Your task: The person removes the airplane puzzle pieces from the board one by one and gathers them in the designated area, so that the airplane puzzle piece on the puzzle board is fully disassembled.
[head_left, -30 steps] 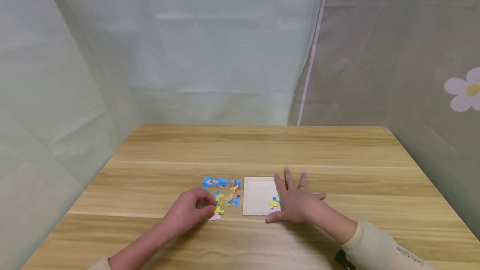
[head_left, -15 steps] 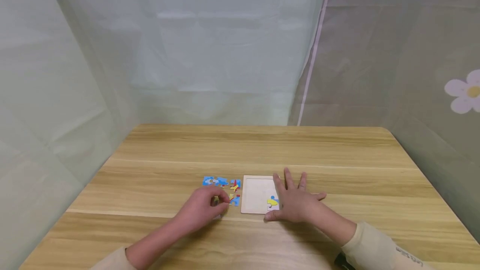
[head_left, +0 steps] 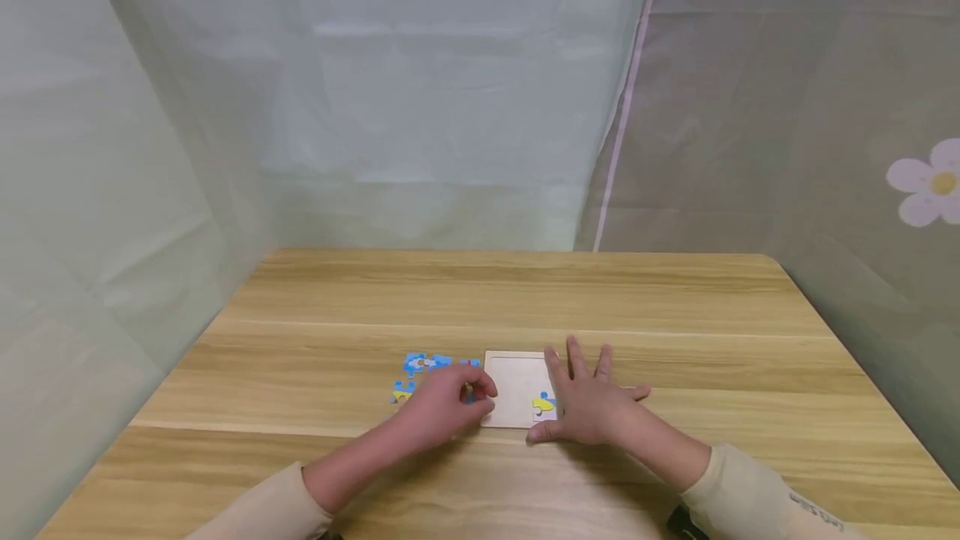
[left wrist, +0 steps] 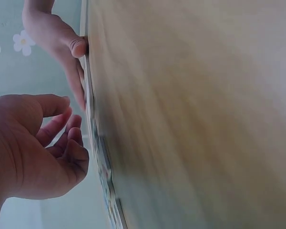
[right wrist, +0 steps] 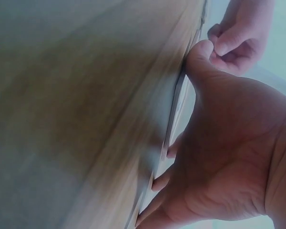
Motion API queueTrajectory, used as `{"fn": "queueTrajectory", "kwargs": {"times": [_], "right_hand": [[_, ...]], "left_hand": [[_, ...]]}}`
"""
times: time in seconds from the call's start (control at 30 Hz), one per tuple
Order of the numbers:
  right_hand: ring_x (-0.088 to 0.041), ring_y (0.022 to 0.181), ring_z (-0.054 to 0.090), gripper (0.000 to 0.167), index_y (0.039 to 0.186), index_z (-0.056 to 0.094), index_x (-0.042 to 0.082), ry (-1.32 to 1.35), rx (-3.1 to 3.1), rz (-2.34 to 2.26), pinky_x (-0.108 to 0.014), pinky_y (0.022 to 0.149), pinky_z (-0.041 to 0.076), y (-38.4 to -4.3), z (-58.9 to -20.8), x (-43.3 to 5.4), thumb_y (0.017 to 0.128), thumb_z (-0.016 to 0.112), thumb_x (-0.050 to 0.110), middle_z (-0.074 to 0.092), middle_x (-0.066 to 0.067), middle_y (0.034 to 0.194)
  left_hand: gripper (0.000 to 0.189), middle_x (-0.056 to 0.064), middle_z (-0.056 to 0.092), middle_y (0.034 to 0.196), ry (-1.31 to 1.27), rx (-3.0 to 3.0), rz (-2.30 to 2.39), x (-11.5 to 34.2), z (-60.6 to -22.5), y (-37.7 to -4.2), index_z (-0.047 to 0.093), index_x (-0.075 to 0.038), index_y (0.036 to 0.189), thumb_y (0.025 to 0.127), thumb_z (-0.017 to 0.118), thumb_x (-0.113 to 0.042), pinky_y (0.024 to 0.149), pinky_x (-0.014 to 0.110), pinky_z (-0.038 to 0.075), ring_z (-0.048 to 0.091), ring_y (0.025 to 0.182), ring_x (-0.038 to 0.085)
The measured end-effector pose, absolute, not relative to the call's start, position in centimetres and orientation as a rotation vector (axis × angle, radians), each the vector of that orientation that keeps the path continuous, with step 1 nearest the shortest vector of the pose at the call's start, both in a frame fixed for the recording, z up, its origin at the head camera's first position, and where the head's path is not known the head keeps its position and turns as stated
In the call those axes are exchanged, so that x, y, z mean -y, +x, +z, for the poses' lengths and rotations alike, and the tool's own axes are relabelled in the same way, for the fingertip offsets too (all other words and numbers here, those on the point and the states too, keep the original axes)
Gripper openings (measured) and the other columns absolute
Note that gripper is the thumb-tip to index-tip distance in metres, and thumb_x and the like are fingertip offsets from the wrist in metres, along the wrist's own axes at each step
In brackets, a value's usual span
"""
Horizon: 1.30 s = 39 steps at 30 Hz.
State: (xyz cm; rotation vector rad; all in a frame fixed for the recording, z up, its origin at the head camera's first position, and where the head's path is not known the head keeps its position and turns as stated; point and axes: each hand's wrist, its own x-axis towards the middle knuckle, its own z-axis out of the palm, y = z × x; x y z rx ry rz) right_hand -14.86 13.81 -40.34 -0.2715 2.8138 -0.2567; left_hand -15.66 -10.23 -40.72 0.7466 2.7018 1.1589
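My left hand (head_left: pixel 446 401) is over the left edge of a shallow square wooden puzzle tray (head_left: pixel 513 369), its fingers loosely curled. In the left wrist view a small gap shows between the left hand's (left wrist: pixel 43 143) thumb and fingertips, and no piece is visible there. My right hand (head_left: pixel 592 407) lies spread on the tray's right side, its thumb at the front edge. One yellow, blue and white jigsaw piece (head_left: pixel 543 403) lies in the tray beside that thumb. Several loose jigsaw pieces (head_left: pixel 420 362) lie left of the tray, partly hidden by the left hand.
A wood-grain table (head_left: pixel 337 290) extends around the tray. Pale cloth (head_left: pixel 450 107) hangs behind and to the left of it, and grey cloth (head_left: pixel 720 107) with a flower print hangs on the right.
My left hand has moved right, from over the loose pieces to the tray's left edge, uncovering a yellow and blue piece. The right hand stays in place on the tray.
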Motion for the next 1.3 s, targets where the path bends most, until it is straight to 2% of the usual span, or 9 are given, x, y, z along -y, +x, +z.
{"fn": "queueTrajectory", "kwargs": {"times": [0.2, 0.53, 0.97, 1.3], "right_hand": [[-0.062, 0.143, 0.002, 0.130, 0.163, 0.015, 0.019, -0.262, -2.814, -0.233, -0.093, 0.069, 0.022, -14.9, -40.4, -13.7, 0.064, 0.063, 0.088, 0.004, -0.019, 0.167], [-0.063, 0.142, 0.004, 0.129, 0.163, 0.018, 0.018, -0.285, -2.831, -0.227, -0.093, 0.068, 0.022, -14.7, -40.4, -13.7, 0.065, 0.064, 0.087, 0.007, -0.020, 0.167], [-0.064, 0.142, 0.003, 0.127, 0.163, 0.017, 0.018, -0.291, -2.820, -0.245, -0.093, 0.068, 0.021, -14.6, -40.2, -13.8, 0.067, 0.064, 0.086, 0.006, -0.021, 0.167], [-0.064, 0.142, 0.003, 0.127, 0.163, 0.018, 0.017, -0.291, -2.825, -0.257, -0.093, 0.069, 0.020, -14.5, -40.1, -13.8, 0.067, 0.066, 0.084, 0.007, -0.022, 0.166]], "left_hand": [[0.008, -0.010, 0.060, 0.079, 0.771, -2.681, 1.153, 8.6, -40.8, -16.3, 0.071, -0.012, 0.092, 0.087, 0.072, -0.006, 0.062, 0.024, 0.046, 0.052, 0.065, 0.007], [0.013, -0.010, 0.059, 0.078, 0.836, -2.627, 1.147, 6.2, -41.1, -16.9, 0.071, -0.010, 0.092, 0.082, 0.078, -0.005, 0.063, 0.024, 0.045, 0.051, 0.065, 0.005], [0.034, -0.003, 0.057, 0.083, 0.830, -2.581, 0.990, 4.4, -41.0, -17.2, 0.073, -0.006, 0.107, 0.076, 0.086, -0.009, 0.069, 0.024, 0.044, 0.049, 0.076, 0.009], [0.031, -0.005, 0.058, 0.083, 0.842, -2.615, 0.941, 4.0, -40.5, -17.0, 0.074, -0.005, 0.103, 0.074, 0.086, -0.009, 0.071, 0.023, 0.046, 0.052, 0.076, 0.008]]}}
